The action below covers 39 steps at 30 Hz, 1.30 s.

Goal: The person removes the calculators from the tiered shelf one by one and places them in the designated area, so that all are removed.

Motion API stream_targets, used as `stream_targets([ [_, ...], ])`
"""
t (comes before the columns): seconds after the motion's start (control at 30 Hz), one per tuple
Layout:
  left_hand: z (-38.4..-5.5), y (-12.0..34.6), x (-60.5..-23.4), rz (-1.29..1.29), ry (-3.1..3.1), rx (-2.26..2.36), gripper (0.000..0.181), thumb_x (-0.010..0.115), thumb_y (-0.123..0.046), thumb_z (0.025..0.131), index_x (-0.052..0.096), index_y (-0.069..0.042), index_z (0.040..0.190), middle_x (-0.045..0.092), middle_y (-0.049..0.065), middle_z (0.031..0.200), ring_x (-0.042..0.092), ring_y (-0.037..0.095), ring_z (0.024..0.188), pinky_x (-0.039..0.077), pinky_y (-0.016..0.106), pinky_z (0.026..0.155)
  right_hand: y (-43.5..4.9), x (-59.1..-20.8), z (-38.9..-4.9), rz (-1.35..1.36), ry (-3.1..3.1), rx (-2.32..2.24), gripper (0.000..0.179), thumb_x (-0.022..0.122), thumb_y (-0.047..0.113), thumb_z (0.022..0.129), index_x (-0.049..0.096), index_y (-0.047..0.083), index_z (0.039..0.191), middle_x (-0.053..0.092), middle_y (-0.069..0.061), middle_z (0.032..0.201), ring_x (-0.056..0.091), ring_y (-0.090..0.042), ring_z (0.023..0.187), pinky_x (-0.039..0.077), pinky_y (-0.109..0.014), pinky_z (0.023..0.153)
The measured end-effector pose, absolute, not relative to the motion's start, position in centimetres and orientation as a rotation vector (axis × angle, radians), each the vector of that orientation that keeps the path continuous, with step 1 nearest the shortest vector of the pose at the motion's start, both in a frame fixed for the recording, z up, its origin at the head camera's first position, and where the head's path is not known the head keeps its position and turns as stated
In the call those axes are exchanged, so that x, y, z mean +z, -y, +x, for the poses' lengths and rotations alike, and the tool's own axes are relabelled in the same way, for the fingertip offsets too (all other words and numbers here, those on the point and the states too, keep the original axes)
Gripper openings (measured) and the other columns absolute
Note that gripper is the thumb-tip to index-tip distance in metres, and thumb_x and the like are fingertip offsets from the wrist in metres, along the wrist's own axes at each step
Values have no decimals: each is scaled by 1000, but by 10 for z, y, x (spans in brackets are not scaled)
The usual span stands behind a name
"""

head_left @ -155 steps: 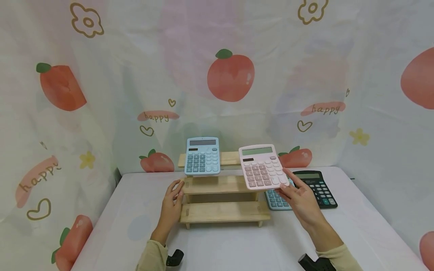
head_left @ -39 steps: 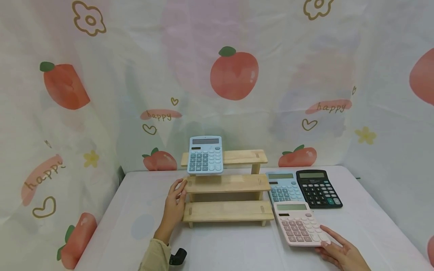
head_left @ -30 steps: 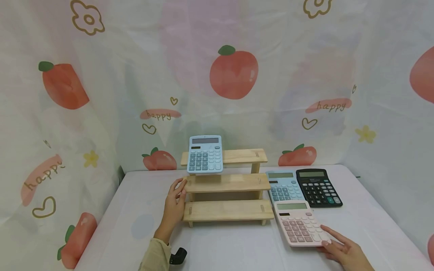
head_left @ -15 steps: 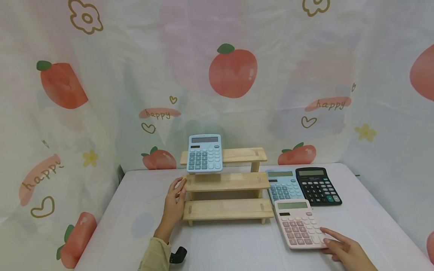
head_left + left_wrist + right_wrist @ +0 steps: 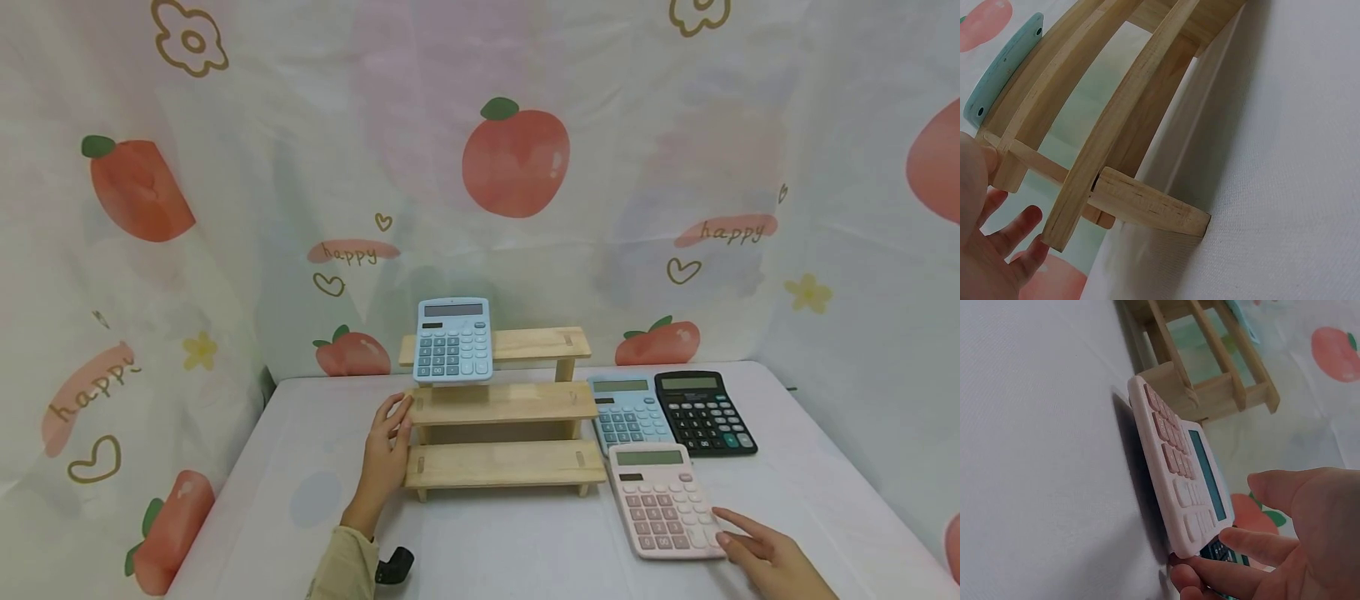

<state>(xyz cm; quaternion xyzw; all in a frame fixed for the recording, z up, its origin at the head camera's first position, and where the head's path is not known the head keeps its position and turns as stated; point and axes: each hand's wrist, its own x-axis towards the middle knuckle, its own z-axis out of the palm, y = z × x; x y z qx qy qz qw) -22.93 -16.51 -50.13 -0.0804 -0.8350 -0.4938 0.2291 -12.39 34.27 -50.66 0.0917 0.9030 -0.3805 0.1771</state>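
We find the pink calculator (image 5: 663, 510) now lowered to near right, leaving the wooden stand (image 5: 506, 464) one blue calculator (image 5: 453, 343). The right hand (image 5: 771, 557) touches the pink edge, thumb apart; whether the left hand (image 5: 385, 454) clamps the stand, we cannot tell.

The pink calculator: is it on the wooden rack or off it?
Off. In the head view, the pink calculator is to the right of the wooden rack, past the ends of its boards.

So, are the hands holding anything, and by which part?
Grip can't be told: right hand touches the pink calculator, lower right corner; left hand, wooden stand, left end.
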Motion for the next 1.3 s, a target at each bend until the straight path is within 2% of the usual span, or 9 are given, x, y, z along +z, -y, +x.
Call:
stream_targets([
  [0.1, -229, 165, -501, -227, 2293, -1360, 39, 53, -12, 105, 57, 2, 141, 49, 18, 150, 53, 35, 134, 56, 42, 90, -345, -506, -124, 235, -2559, -1043, 76, 49, 49, 105, 34, -10, 151, 49, -37, 143, 58, -52, 124, 54, -58, 91],
  [0.27, -230, 165, -502, -237, 2291, -1358, 39, 53, -13, 105, 57, 2, 141, 49, 21, 150, 55, 35, 132, 55, 41, 91, -348, -498, -125, 178, -2605, -941, 74, 46, 48, 106, 36, -11, 149, 55, -37, 137, 57, -55, 122, 52, -61, 90],
  [0.43, -230, 165, -501, -239, 2287, -1345, 39, 53, -13, 105, 57, 2, 141, 49, 21, 150, 54, 36, 133, 55, 42, 90, -347, -485, -128, 156, -2655, -927, 69, 47, 44, 107, 38, -12, 147, 59, -37, 132, 58, -54, 120, 53, -59, 90],
  [0.63, -230, 165, -500, -261, 2270, -1350, 38, 53, -10, 104, 57, 4, 140, 50, 22, 150, 55, 36, 132, 56, 39, 89, -339, -473, -132, 134, -2670, -977, 69, 45, 44, 107, 37, -11, 148, 52, -37, 141, 54, -53, 127, 56, -56, 93],
  [0.87, -229, 165, -500, -262, 2269, -1353, 38, 53, -9, 104, 57, 5, 139, 50, 22, 149, 53, 37, 134, 56, 38, 89, -320, -462, -138, 76, -2711, -1045, 63, 47, 37, 108, 38, -11, 148, 57, -34, 138, 55, -52, 127, 54, -57, 97],
  [1.03, -230, 166, -501, -253, 2272, -1350, 38, 54, -9, 104, 58, 4, 139, 50, 21, 149, 53, 36, 134, 55, 38, 89, -304, -457, -141, 7, -2765, -1146, 56, 50, 32, 107, 43, -7, 148, 61, -29, 135, 66, -30, 118, 59, -43, 90],
  [1.07, -230, 166, -501, -250, 2272, -1350, 38, 54, -9, 104, 58, 4, 139, 50, 20, 149, 53, 36, 134, 55, 38, 89, -300, -457, -141, 3, -2774, -1165, 55, 51, 32, 107, 44, -5, 148, 63, -27, 135, 68, -22, 115, 60, -37, 88],
  [1.23, -230, 166, -502, -253, 2268, -1362, 38, 53, -10, 104, 58, 4, 139, 50, 19, 150, 53, 36, 134, 55, 37, 89, -285, -454, -147, -57, -2765, -1263, 52, 53, 31, 106, 48, -1, 146, 64, -24, 134, 60, 10, 104, 57, -23, 82],
  [1.3, -230, 167, -502, -253, 2267, -1366, 38, 53, -10, 104, 58, 4, 139, 50, 19, 150, 53, 36, 134, 55, 36, 88, -279, -453, -149, -99, -2757, -1311, 50, 53, 29, 106, 49, -1, 146, 64, -23, 134, 56, 16, 102, 55, -20, 81],
])
